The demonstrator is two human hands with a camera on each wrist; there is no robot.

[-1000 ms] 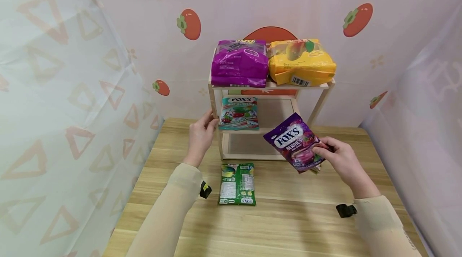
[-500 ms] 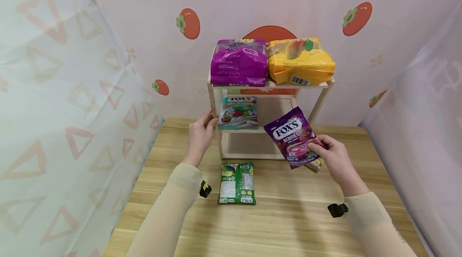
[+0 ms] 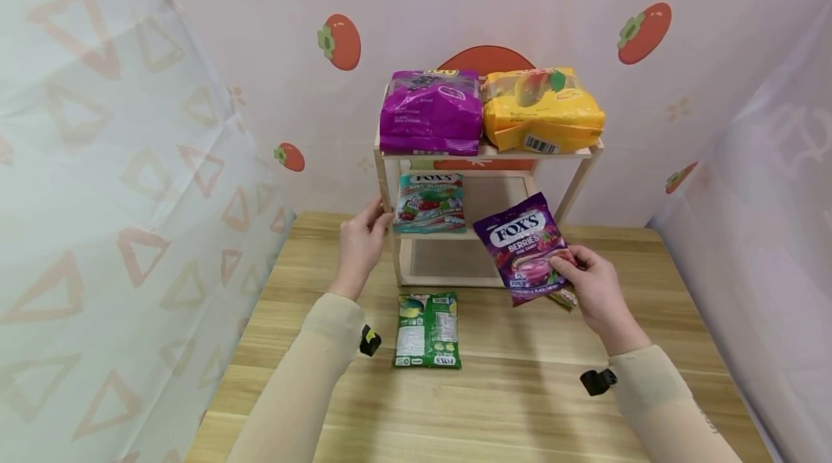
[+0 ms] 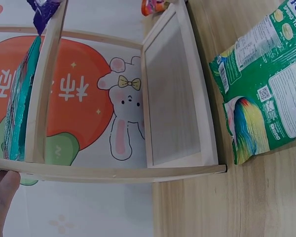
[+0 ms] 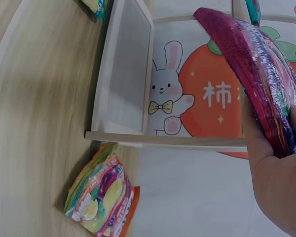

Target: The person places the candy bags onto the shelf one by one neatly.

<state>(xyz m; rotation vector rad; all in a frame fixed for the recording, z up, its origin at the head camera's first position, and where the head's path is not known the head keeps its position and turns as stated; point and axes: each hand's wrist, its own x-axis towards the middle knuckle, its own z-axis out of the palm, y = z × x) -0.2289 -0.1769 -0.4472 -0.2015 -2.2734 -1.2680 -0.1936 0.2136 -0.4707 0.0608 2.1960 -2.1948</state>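
Observation:
In the head view my right hand (image 3: pixel 594 293) pinches the lower right edge of a purple Fox's Berries candy bag (image 3: pixel 523 246), thumb on its printed front. The bag is tilted, held before the right part of the small wooden shelf rack (image 3: pixel 448 281). My left hand (image 3: pixel 362 243) holds the rack's left front post, its thumb in front and some fingertips hidden behind. A teal Fox's Mint Blossom candy bag (image 3: pixel 430 204) leans upright at the left of the middle shelf. In the right wrist view the purple bag (image 5: pixel 261 64) shows edge-on above the palm.
Atop the rack sit a large purple bag (image 3: pixel 432 116) and a yellow bag (image 3: pixel 542 113). A green Fox's bag (image 3: pixel 427 333) lies on the table before the rack. Beside the rack's right foot is a colourful fruit-print bag (image 5: pixel 103 197), mostly hidden in the head view.
My right hand has moved left and slightly up with the purple candy bag, which has turned somewhat more upright. My left hand stays at the post.

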